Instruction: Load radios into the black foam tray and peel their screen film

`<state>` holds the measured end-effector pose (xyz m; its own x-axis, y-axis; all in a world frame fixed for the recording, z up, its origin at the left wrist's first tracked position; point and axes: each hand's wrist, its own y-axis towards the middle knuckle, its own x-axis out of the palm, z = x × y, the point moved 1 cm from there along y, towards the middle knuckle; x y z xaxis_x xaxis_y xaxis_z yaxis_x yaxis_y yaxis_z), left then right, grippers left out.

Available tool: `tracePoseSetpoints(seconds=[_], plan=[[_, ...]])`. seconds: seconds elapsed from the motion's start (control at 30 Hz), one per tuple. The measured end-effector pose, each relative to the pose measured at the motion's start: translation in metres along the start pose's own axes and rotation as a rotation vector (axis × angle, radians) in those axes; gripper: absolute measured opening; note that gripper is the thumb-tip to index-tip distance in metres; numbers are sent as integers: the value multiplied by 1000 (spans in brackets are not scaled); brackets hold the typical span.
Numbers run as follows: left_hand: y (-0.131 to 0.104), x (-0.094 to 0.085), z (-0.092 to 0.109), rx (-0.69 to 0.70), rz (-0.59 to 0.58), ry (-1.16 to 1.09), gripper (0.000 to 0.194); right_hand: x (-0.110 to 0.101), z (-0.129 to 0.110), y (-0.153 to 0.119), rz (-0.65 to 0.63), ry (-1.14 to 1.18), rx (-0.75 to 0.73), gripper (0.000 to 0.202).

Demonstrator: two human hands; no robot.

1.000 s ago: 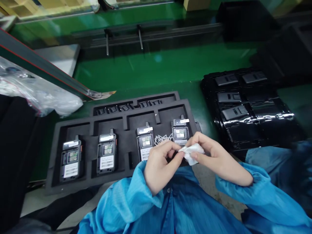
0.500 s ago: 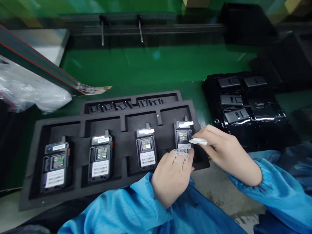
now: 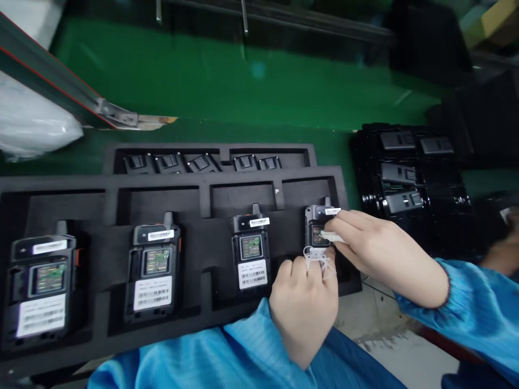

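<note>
A black handheld radio (image 3: 315, 216) with its back compartment uncovered lies in the rightmost pocket of a black foam tray (image 3: 205, 200). My right hand (image 3: 367, 243) is closed around a slim white pointed tool (image 3: 332, 236), its tip at the radio's contact area. My left hand (image 3: 304, 302) is curled over the radio's lower end, fingertips hidden, so what it grips cannot be told. Thin white plastic loops (image 3: 318, 259) lie across its index finger. More uncovered radios with white barcode labels sit to the left: one radio (image 3: 249, 248), another (image 3: 154, 265) and a third (image 3: 44, 286).
Behind lies a second foam tray (image 3: 308, 154) holding several small dark parts. To the right, a glossy black tray (image 3: 367, 197) carries several black covers (image 3: 399, 174). A metal frame post (image 3: 52, 70) and a clear plastic bag (image 3: 36, 119) stand at the left.
The view has shifted, bringing the trays closer. My right hand has moved the white tool's tip further in over the radio's compartment. My left hand stays at the radio's lower end.
</note>
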<state>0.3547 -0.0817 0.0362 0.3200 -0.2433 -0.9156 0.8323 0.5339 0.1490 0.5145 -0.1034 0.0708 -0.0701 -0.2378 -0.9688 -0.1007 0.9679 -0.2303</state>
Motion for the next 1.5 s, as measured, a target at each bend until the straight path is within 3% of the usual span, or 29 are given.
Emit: tracePoseSetpoints(seconds=[0.27, 0.47, 0.6, 1.0, 1.5], plan=[[2, 1, -5, -38, 43, 27, 19, 2, -7, 9, 1, 15, 32, 18], [3, 5, -6, -34, 89, 18, 9, 0, -13, 7, -71, -75, 128, 16], [3, 5, -7, -5, 102, -1, 2, 1, -20, 9, -31, -89, 167, 14], [4, 8, -7, -14, 123, -32, 8, 4, -24, 8, -52, -137, 311, 10], [4, 10, -6, 7, 140, -31, 10, 4, -29, 11, -25, -83, 295, 12]])
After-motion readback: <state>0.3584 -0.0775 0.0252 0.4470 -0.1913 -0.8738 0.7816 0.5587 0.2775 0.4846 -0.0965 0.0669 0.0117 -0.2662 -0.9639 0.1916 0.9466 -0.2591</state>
